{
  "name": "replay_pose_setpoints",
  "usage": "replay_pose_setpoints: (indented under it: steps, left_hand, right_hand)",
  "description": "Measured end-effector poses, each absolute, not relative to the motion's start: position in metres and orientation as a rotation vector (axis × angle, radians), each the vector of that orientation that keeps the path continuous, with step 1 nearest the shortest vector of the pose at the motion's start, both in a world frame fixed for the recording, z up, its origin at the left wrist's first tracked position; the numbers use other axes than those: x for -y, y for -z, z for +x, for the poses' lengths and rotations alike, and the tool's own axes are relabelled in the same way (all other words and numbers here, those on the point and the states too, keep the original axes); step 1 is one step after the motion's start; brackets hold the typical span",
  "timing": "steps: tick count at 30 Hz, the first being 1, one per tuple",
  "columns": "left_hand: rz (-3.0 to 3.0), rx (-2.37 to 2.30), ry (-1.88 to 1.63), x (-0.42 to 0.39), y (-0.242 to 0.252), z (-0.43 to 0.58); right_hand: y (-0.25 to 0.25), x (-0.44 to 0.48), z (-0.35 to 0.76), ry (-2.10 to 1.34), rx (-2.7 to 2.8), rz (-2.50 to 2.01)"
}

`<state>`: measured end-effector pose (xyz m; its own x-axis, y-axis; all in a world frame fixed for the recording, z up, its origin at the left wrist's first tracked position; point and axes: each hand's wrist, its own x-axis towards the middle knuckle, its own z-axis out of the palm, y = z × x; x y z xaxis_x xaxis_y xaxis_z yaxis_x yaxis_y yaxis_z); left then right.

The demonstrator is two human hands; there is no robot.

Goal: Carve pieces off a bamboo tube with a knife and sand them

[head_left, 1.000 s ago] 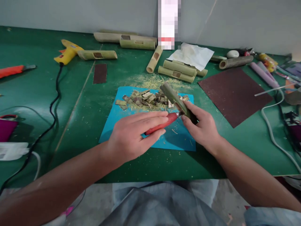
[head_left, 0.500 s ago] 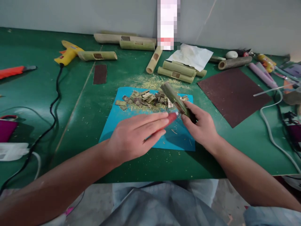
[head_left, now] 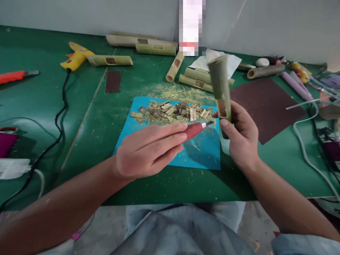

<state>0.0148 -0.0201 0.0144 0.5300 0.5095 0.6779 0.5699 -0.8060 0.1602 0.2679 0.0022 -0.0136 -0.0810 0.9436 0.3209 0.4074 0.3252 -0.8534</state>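
My left hand (head_left: 148, 150) is closed round a red-handled carving knife (head_left: 194, 131), whose short dark blade points right. In my right hand (head_left: 240, 138) a green bamboo tube (head_left: 220, 81) stands nearly upright, with a rectangular opening cut in its side. My right thumb presses just below that opening. A small gap separates the blade tip from the tube. Under both hands lies a blue sheet (head_left: 204, 156), and a heap of bamboo chips (head_left: 170, 110) covers its far part.
More cut bamboo tubes (head_left: 155, 49) lie along the back. A yellow glue gun (head_left: 77, 58) with a black cord is at left, near an orange cutter (head_left: 16, 76). Brown sandpaper (head_left: 268, 109) lies at right, beside a white cable (head_left: 302, 141).
My right hand has moved right and turned the bamboo tube from a leftward tilt to nearly upright. The knife blade, hidden against the tube before, now shows apart from it.
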Motion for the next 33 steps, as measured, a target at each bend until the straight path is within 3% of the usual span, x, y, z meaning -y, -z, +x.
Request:
replay_pose_setpoints:
  steps: [20, 33]
  left_hand:
    - [-2.687, 0.943, 1.163, 0.009, 0.002, 0.015]
    - [-2.628, 0.962, 1.185, 0.008, 0.002, 0.013]
  right_hand:
    - [0.014, -0.002, 0.264, -0.508, 1.446, -0.998]
    - [0.019, -0.007, 0.264, -0.507, 1.489, -1.158]
